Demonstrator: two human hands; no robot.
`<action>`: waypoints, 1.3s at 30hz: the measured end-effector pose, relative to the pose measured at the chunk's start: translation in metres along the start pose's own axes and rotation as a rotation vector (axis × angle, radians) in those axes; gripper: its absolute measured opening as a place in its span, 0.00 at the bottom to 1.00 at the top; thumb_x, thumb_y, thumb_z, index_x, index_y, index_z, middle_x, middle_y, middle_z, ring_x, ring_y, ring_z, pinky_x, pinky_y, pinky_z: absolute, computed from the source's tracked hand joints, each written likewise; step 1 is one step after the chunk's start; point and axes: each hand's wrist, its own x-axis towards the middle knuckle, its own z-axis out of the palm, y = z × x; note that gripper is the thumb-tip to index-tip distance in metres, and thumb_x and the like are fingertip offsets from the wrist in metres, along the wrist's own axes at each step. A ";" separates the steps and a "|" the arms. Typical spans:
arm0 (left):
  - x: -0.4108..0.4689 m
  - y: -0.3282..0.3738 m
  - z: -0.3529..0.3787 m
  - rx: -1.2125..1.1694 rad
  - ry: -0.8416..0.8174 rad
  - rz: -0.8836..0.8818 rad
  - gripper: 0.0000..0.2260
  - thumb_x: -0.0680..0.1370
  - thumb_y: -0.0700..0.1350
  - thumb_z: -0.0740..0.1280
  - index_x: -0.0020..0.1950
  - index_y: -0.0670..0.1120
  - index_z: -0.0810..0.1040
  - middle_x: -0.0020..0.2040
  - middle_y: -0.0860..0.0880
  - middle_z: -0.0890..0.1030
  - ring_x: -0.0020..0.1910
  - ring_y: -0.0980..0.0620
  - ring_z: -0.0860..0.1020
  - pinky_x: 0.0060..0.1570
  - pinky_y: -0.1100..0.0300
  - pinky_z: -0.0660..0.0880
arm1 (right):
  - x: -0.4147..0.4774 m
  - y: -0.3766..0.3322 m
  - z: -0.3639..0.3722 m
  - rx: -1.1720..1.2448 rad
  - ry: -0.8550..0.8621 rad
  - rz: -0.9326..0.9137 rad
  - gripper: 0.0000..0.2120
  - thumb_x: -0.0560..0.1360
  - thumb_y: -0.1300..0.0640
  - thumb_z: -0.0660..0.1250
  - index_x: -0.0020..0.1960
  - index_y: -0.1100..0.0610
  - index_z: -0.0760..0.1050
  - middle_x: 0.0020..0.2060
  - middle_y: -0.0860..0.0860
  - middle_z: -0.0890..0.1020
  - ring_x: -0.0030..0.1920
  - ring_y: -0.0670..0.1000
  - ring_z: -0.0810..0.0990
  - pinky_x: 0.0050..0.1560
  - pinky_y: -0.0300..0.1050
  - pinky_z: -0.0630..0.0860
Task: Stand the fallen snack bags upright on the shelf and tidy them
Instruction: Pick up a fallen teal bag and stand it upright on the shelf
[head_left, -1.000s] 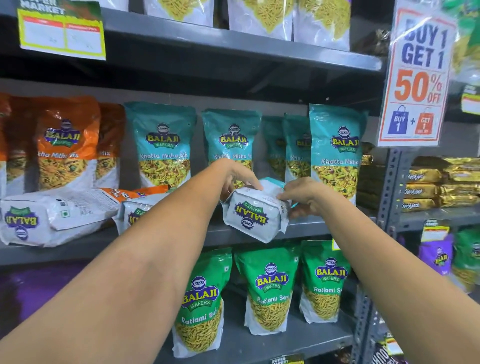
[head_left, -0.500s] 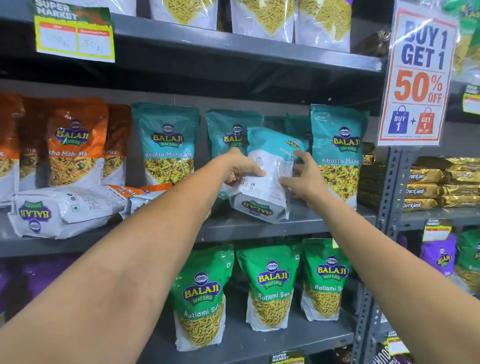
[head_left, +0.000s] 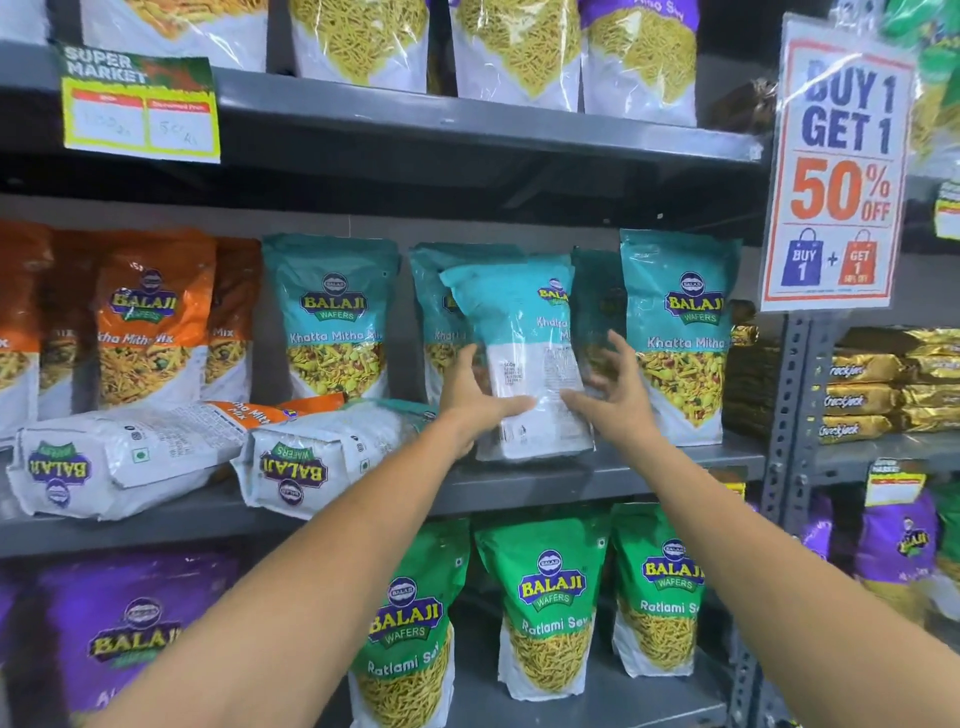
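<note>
A teal Khatta Mitha snack bag (head_left: 524, 332) stands upright on the grey middle shelf (head_left: 660, 465), turned partly sideways so its white back panel shows. My left hand (head_left: 472, 400) grips its lower left side, thumb across the front. My right hand (head_left: 618, 405) is at its lower right edge with fingers spread and only the thumb touching the bag. Two bags lie flat on the same shelf to the left: an orange-topped one (head_left: 130, 457) and a teal-topped one (head_left: 322, 457), bottoms facing me.
Upright teal bags (head_left: 332, 322) (head_left: 675, 332) flank the held bag, with orange bags (head_left: 150, 322) further left. Green Ratlami Sev bags (head_left: 545, 597) fill the shelf below. A "Buy 1 Get 1" sign (head_left: 841, 171) hangs at right above gold packets (head_left: 883, 384).
The teal bag has gone from lying on its side in both hands to standing on the shelf. My right hand's fingers have spread apart.
</note>
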 end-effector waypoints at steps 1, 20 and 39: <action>0.000 0.000 -0.001 -0.005 -0.018 -0.008 0.48 0.59 0.44 0.81 0.72 0.51 0.59 0.67 0.50 0.69 0.64 0.49 0.69 0.63 0.51 0.69 | 0.001 0.001 -0.004 0.030 -0.033 0.080 0.41 0.69 0.65 0.74 0.75 0.55 0.55 0.65 0.51 0.67 0.53 0.48 0.76 0.38 0.32 0.78; -0.023 0.007 0.012 0.350 0.176 0.188 0.42 0.59 0.48 0.81 0.66 0.48 0.62 0.60 0.48 0.71 0.53 0.52 0.70 0.54 0.58 0.69 | 0.023 0.006 -0.024 0.136 -0.333 0.132 0.21 0.71 0.64 0.72 0.61 0.60 0.69 0.50 0.52 0.79 0.48 0.49 0.79 0.41 0.34 0.77; -0.021 0.006 0.025 0.179 -0.009 -0.142 0.52 0.51 0.73 0.71 0.67 0.47 0.63 0.65 0.50 0.74 0.62 0.49 0.73 0.66 0.50 0.68 | 0.038 0.017 -0.008 0.366 -0.171 0.285 0.09 0.75 0.65 0.65 0.37 0.58 0.79 0.30 0.51 0.80 0.32 0.47 0.75 0.29 0.35 0.71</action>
